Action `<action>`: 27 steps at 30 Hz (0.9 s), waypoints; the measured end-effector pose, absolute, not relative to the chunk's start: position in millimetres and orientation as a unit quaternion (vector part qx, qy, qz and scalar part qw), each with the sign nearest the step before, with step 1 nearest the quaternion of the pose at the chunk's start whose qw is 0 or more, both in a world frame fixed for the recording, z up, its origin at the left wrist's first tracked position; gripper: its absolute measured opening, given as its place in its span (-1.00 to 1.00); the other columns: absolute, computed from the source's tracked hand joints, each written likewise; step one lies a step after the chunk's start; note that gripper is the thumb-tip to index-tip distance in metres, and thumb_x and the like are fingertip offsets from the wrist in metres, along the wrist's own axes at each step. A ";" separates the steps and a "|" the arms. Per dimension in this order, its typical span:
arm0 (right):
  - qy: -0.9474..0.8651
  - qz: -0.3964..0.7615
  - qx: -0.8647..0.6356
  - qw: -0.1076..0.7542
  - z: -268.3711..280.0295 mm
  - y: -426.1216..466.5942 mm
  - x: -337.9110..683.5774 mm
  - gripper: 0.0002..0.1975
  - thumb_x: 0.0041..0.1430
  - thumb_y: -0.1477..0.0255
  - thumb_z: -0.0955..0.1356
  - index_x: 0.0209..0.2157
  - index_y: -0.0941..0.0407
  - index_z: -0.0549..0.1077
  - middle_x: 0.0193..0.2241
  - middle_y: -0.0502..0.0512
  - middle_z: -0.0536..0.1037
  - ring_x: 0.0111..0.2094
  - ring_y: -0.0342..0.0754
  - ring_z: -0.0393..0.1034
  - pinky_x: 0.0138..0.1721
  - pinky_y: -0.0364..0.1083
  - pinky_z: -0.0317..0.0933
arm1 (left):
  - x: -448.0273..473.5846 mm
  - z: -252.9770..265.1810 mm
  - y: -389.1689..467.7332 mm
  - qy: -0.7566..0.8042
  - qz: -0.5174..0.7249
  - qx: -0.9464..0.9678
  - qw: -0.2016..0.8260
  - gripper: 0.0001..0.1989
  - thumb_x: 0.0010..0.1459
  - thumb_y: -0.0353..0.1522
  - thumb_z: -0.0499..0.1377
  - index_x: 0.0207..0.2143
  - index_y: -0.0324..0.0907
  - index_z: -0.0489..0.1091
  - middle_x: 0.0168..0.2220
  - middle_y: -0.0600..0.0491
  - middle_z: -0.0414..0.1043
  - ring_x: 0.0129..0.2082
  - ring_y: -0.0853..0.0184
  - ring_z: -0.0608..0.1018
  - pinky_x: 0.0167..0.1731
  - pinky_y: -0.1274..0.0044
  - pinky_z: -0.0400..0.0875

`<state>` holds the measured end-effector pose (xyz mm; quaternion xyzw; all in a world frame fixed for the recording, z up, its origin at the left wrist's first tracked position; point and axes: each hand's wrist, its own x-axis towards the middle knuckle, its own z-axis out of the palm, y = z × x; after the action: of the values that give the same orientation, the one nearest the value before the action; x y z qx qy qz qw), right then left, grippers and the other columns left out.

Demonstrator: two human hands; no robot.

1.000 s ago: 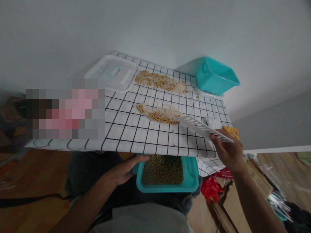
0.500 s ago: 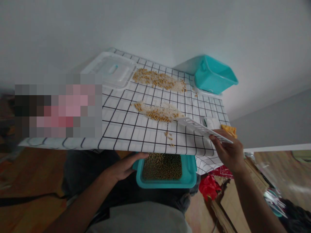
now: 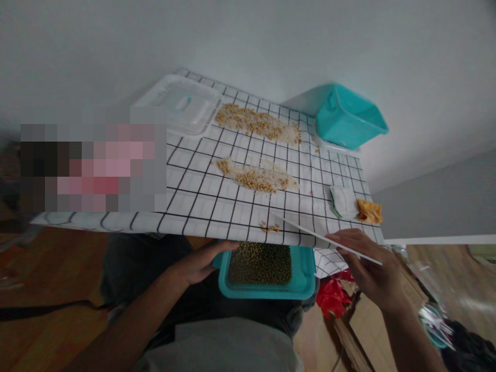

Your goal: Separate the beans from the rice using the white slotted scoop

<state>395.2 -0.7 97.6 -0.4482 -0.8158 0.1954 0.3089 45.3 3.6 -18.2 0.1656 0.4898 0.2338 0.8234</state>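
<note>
My right hand [image 3: 372, 271] is pinched shut on a thin white plastic scraper [image 3: 325, 238], thumb on top, fingers underneath, and its far tip sits right by a tiny clump of beans [image 3: 270, 227] at the near edge of the checked tablecloth [image 3: 201, 206]. You only see the scraper edge-on here, so I can't make out its face. My left hand [image 3: 199, 263] is curled loosely against the left rim of the teal tray [image 3: 267, 292] in my lap, fingers resting on it rather than really clamping; the tray is at about 6 o'clock from the clump, its far end tucked under the table edge and out of sight. Counting up: two long streaks of beans mixed with rice, the near streak [image 3: 256, 178] at mid-table and the far streak [image 3: 258, 124] at 12 o'clock from it, plus that one small clump. One clear lid [image 3: 180, 106] sits at 10 o'clock, one teal bin [image 3: 349, 121] at 2 o'clock, and a white cloth [image 3: 343, 201] and a yellow rag [image 3: 369, 211] lie at 3 o'clock. The left side is a blurred-out patch, and the clutter on the floor at 4 o'clock is too smeared to name.
</note>
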 end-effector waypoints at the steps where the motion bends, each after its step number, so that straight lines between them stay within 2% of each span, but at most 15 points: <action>1: -0.817 0.207 -0.442 0.308 96.5 -4.1 393.8 -0.59 0.20 0.57 0.36 0.06 -0.05 0.51 -0.11 0.14 0.62 -0.09 0.12 0.53 -0.13 0.11 0.45 | 45.5 -19.0 4.1 0.487 0.232 0.163 0.826 -0.69 0.00 -0.21 0.36 -0.21 -0.15 0.57 -0.21 -0.05 0.68 0.05 0.04 0.58 0.04 0.33 0.45; 7: -0.807 0.272 -0.407 0.331 88.8 -15.9 378.7 -0.55 0.19 0.59 0.35 0.08 -0.03 0.49 -0.05 0.17 0.60 -0.04 0.14 0.50 -0.12 0.15 0.45 | 42.6 -27.6 4.8 0.481 0.238 0.159 0.829 -0.65 -0.01 -0.22 0.38 -0.17 -0.18 0.56 -0.20 -0.04 0.68 0.06 0.05 0.57 0.04 0.35 0.45; 12: -0.814 0.287 -0.394 0.316 96.4 -22.6 381.7 -0.57 0.21 0.56 0.34 0.09 -0.02 0.48 -0.07 0.18 0.61 -0.05 0.15 0.50 -0.13 0.17 0.45 | 39.2 -27.6 3.6 0.474 0.238 0.152 0.834 -0.68 0.03 -0.24 0.36 -0.16 -0.19 0.56 -0.23 -0.04 0.69 0.04 0.06 0.59 0.07 0.32 0.42; 15: -0.815 0.249 -0.418 0.316 103.8 -17.2 386.8 -0.58 0.20 0.56 0.35 0.07 -0.03 0.50 -0.09 0.15 0.61 -0.07 0.14 0.51 -0.13 0.13 0.45 | 37.8 -25.2 3.4 0.482 0.235 0.154 0.830 -0.73 0.04 -0.23 0.35 -0.22 -0.16 0.57 -0.28 -0.02 0.69 -0.02 0.07 0.62 0.04 0.34 0.45; 18: -0.781 0.156 -0.488 0.356 105.7 2.0 388.4 -0.66 0.21 0.55 0.37 -0.02 -0.05 0.54 -0.16 0.09 0.62 -0.13 0.07 0.53 -0.13 0.05 0.44 | 37.1 -22.8 2.8 0.484 0.239 0.164 0.826 -0.76 0.06 -0.22 0.35 -0.24 -0.14 0.58 -0.27 -0.02 0.69 -0.10 0.10 0.66 0.03 0.35 0.46; 20: -0.758 0.109 -0.528 0.368 103.8 18.5 388.1 -0.73 0.22 0.51 0.38 -0.08 -0.05 0.56 -0.21 0.05 0.63 -0.18 0.02 0.53 -0.14 0.00 0.43 | 37.0 -22.0 1.8 0.473 0.246 0.168 0.829 -0.76 0.07 -0.22 0.34 -0.22 -0.14 0.57 -0.23 -0.03 0.69 -0.08 0.09 0.65 0.04 0.35 0.45; 23: -0.761 0.097 -0.546 0.337 99.9 38.2 388.1 -0.80 0.26 0.45 0.37 -0.11 0.00 0.56 -0.23 0.05 0.62 -0.19 0.00 0.53 -0.16 -0.06 0.41 | 36.9 -23.2 -0.3 0.469 0.249 0.159 0.832 -0.71 0.07 -0.23 0.34 -0.17 -0.16 0.56 -0.21 -0.05 0.68 -0.01 0.07 0.62 0.05 0.34 0.45; 27: -0.777 0.109 -0.533 0.315 96.8 43.0 390.6 -0.82 0.27 0.45 0.35 -0.12 0.03 0.55 -0.23 0.05 0.62 -0.20 -0.02 0.52 -0.16 -0.08 0.40 | 36.7 -27.7 -2.0 0.475 0.247 0.146 0.832 -0.71 0.07 -0.22 0.34 -0.19 -0.19 0.56 -0.22 -0.05 0.68 -0.02 0.08 0.63 0.06 0.34 0.45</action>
<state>390.6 43.0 96.8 -0.5332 -0.7774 0.1094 0.3152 36.7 -2.0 -27.7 0.1455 0.4753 0.2471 0.8318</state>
